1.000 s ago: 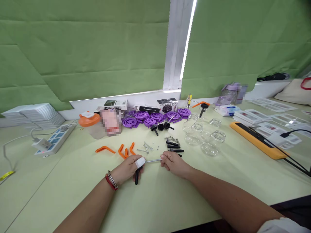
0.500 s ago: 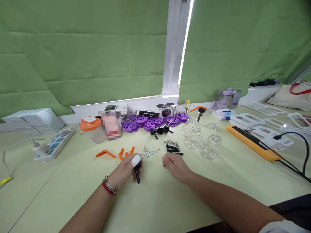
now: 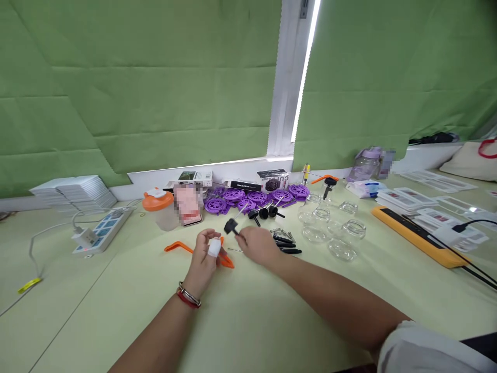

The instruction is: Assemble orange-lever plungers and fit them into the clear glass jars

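The likeliest mishap is a slip: the right hand [image 3: 258, 245] is clamped with its fingertips on the stem of a black knob piece [image 3: 231, 226], so the head and the thin metal rod [image 3: 242, 209] that appears to jut from it could twist or tip under a bump. The other cause is crowding, since the two hands are near each other and an orange handle [image 3: 227, 261] could be knocked aside; a metal pin [image 3: 235, 250] on the worktop [image 3: 295, 311] could also be brushed away (it is slim enough to roll).

The knob piece lies just beyond the right hand's fingertips, on the left hand's side, head tilted and raised above the worktop. The left hand [image 3: 205, 254], its thumb wrapped in white, curls about the orange handle, which shows beside and below the thumb; whether the fingers are clamped on it, I cannot tell.
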Motion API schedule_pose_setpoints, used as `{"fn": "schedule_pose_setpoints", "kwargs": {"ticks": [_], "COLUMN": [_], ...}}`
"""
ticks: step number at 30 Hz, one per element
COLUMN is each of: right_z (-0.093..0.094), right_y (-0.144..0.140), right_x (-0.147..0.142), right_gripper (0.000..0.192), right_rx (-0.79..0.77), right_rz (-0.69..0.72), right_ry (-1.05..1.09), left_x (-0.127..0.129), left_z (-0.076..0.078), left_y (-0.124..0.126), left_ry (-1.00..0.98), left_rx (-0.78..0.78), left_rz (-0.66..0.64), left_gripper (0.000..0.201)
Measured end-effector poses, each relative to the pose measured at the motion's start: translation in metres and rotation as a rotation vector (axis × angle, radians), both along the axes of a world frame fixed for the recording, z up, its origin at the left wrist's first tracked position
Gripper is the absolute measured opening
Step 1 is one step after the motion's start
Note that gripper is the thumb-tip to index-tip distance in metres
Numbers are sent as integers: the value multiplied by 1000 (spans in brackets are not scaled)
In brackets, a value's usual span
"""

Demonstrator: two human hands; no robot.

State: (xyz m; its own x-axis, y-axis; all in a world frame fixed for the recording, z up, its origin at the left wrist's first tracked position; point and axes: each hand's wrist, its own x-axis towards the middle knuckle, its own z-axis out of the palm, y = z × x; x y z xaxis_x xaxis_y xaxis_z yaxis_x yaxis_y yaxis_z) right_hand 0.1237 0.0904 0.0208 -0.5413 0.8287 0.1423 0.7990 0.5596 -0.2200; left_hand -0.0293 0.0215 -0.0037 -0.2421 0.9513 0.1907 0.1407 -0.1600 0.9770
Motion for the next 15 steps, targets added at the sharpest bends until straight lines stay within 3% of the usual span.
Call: {"fn": "schedule_pose_setpoints", "kwargs": {"ticks": [3, 7, 11, 15], "right_z": [4, -5, -20, -29], "right_y": [45, 82, 87, 84], "right_x": [-7, -14, -18, -20], "right_gripper": [36, 31, 26, 24], "right_rx": [-13, -42, -62, -86], "right_rz": [-175, -240, -251, -240], "right_ry": [-63, -88, -97, -89], "left_x": [-16, -39, -64, -88], "left_z": [-5, -14, -18, -21], "left_y": [7, 16, 21, 26], "left_ry": [79, 173, 414, 899], "left_rx": [71, 40, -102, -316], "left_rz": [237, 495, 651, 716], "left_gripper": [26, 27, 31, 35]}}
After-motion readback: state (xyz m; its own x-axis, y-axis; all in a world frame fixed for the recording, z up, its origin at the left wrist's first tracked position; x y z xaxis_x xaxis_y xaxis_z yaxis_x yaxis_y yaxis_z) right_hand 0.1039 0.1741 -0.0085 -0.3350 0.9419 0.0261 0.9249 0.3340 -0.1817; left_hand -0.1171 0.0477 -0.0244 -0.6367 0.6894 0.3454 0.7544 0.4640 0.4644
